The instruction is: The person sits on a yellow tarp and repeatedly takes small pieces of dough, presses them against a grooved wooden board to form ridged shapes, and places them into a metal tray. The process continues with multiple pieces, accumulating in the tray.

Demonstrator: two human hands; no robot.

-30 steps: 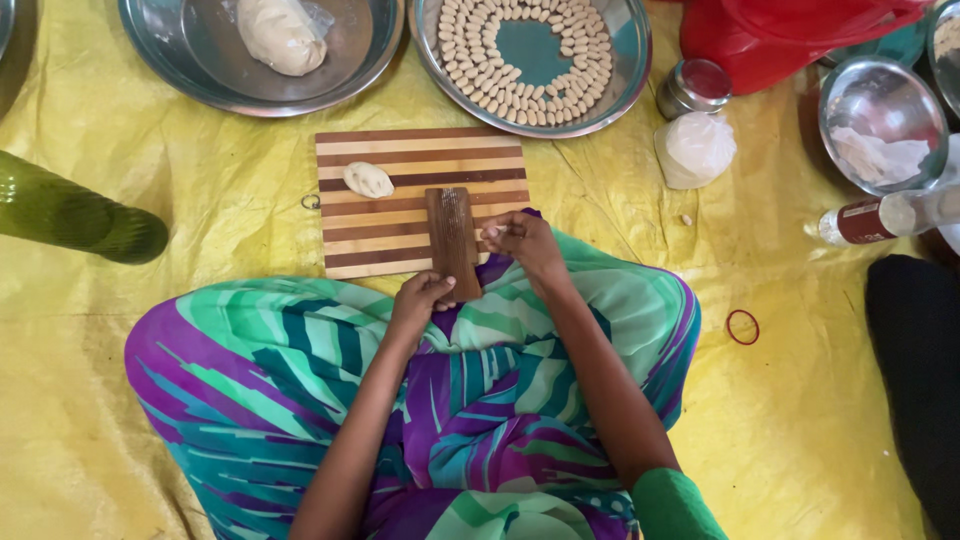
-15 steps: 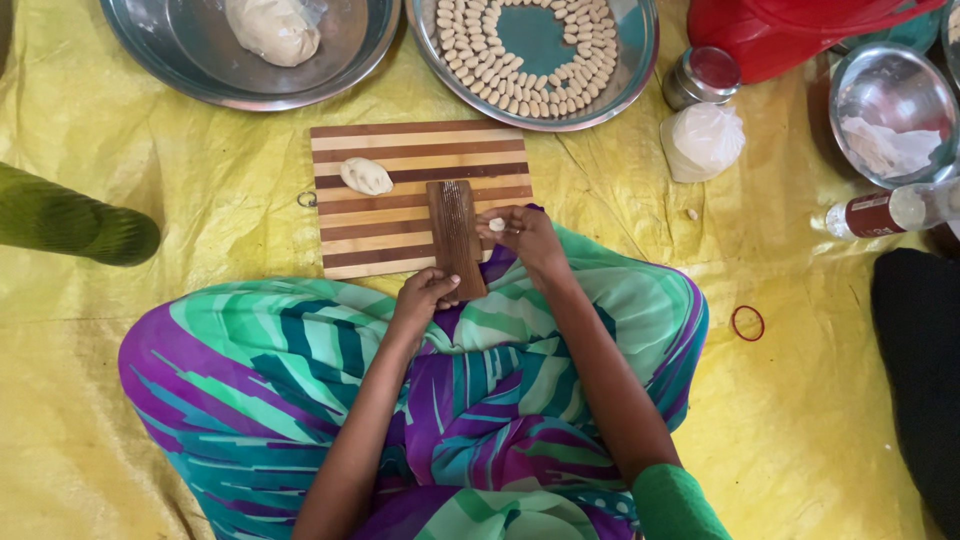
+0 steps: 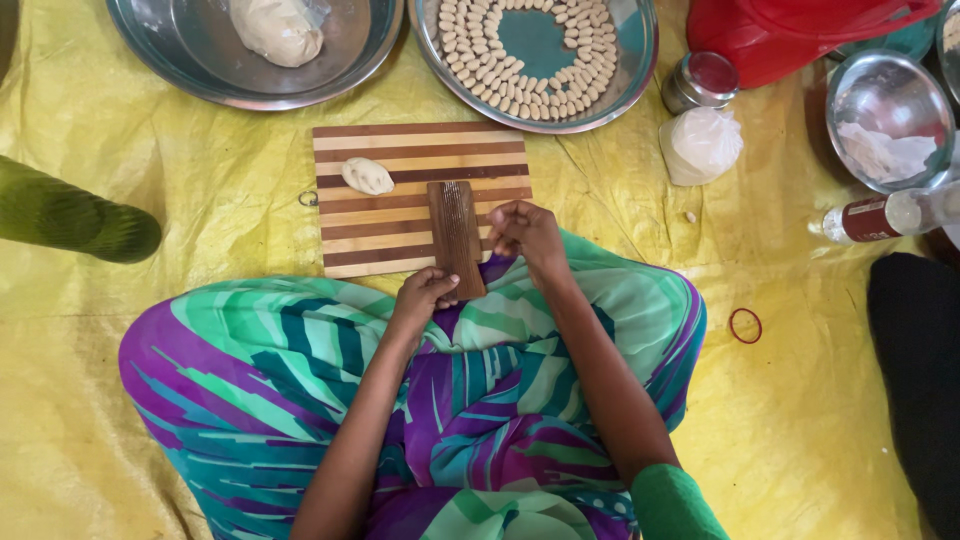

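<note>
The left hand (image 3: pixel 425 295) grips the near end of a narrow, ridged brown wooden paddle (image 3: pixel 456 238), fingers closed around it; the right hand (image 3: pixel 525 232) rests beside its upper edge, fingers curled, contents indeterminable. The paddle lies on a striped wooden cutting board (image 3: pixel 420 140) near a small dough lump (image 3: pixel 367 176). Best practice: brace the paddle firmly. Versus the earlier frame, hand positions match.

1. A steel bowl (image 3: pixel 345 75) holding a dough ball (image 3: pixel 277 28).
2. A red plastic container (image 3: pixel 790 35).
3. A small steel tin (image 3: pixel 698 82) beside a white bag (image 3: pixel 702 145).
4. A red rubber band (image 3: pixel 745 325) on the yellow sheet (image 3: pixel 800 420).
</note>
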